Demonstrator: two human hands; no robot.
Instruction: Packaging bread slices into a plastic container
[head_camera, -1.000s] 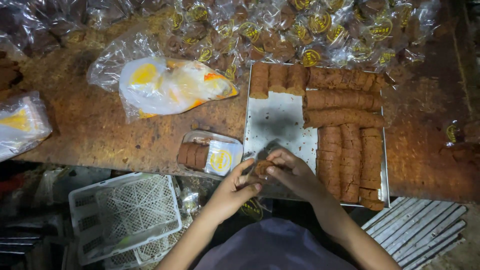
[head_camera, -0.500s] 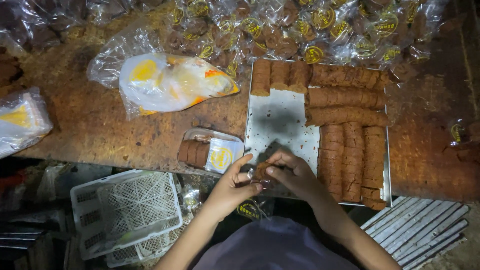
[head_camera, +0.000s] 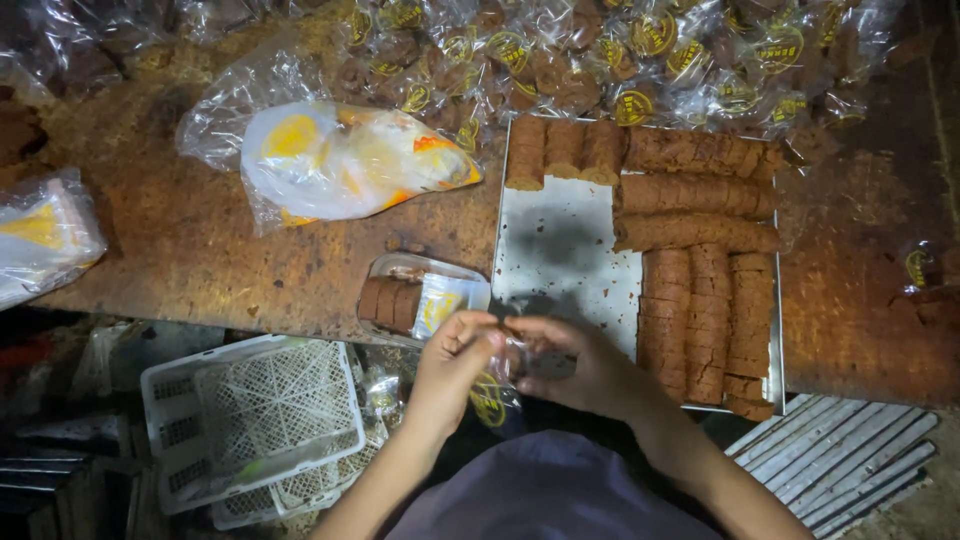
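**Both hands pinch one clear wrapper at bench edge**

Worn brown bench (head_camera: 200, 250), dim room. Left hand (head_camera: 455, 360) & right hand (head_camera: 575, 365): fingers clamped on a clear bag (head_camera: 505, 375) w/ yellow print, between them. Beyond fingertips: 1 metal tray (head_camera: 560, 250), approx. 9 brown biscuit rows. Left of fingers: 1 small packed tub (head_camera: 420, 300); 2 white crates (head_camera: 250, 425) below.

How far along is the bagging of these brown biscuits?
Done: a heap of clear bagged brown biscuits lies along the table's far edge, and the left part of the metal tray is bare. In hand: left hand and right hand hold a small clear plastic bag together at the tray's near edge. Left: rows of unwrapped biscuits cover the tray's right side.
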